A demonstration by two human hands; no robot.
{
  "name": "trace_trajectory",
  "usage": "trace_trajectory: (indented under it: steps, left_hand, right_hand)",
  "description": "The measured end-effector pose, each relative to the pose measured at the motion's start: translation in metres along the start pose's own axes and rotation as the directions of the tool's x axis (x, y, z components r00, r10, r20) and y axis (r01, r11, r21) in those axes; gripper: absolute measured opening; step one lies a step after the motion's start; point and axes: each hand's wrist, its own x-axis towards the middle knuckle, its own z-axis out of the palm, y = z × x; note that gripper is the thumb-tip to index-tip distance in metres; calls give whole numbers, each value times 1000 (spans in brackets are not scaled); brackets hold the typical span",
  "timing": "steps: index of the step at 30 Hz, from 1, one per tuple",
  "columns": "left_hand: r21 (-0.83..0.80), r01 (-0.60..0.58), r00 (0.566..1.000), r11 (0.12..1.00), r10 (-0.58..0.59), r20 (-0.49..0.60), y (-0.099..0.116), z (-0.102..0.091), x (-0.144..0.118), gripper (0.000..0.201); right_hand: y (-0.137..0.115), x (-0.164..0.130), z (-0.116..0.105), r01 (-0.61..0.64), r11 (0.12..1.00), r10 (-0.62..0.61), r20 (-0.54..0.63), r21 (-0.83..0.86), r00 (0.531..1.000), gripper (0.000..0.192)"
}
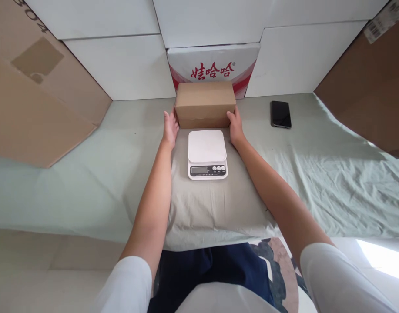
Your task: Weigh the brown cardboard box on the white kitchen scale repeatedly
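A plain brown cardboard box (206, 98) lies lengthwise on the cloth-covered table, behind a white digital kitchen scale (207, 148). At the box's left end is my left hand (170, 127), thumb raised away from the cardboard and fingers stretched along that side; their contact with it is partly hidden. My right hand (236, 125) grips the right end, thumb on the front face and fingers round the side. The scale stands between my forearms with its platform bare. Its display (199, 170) shows no digits I can read.
Behind the box stands a white and red carton (214, 54) with red lettering, among stacked white boxes (121, 65). Large brown cartons flank the table at left (39, 95) and right (369, 78). A black phone (280, 114) lies at right on the green cloth (137, 174).
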Motion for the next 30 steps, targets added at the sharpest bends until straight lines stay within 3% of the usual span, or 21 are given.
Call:
trace_trajectory:
  steps: [4,9,16,22,27,30]
  left_hand:
    - [-7,-34,999,999,34,6,3,10,-1,107]
    - [6,-48,999,999,48,-1,1,14,1,112]
    - [32,-73,997,997,73,-11,16,17,-10,113]
    - [47,-306,952,951,306,-7,48,25,-67,94]
    - [62,-303,951,951,298,79,56,27,-131,87]
    - [60,-295,954,954,291,66,53,30,-156,88]
  right_hand:
    - [-18,-11,11,-1,1000,0,-32,-22,1000,66]
    - [-20,-13,14,-31,999,31,-33,-10,999,73]
    - [-42,-16,13,51,998,-51,12,32,999,78]
    - [-80,-57,-2,142,989,-135,135,-43,982,82]
    - [-84,-109,-15,154,988,-151,190,2,970,77]
    - [-82,-130,-17,133,991,-134,172,17,976,78]
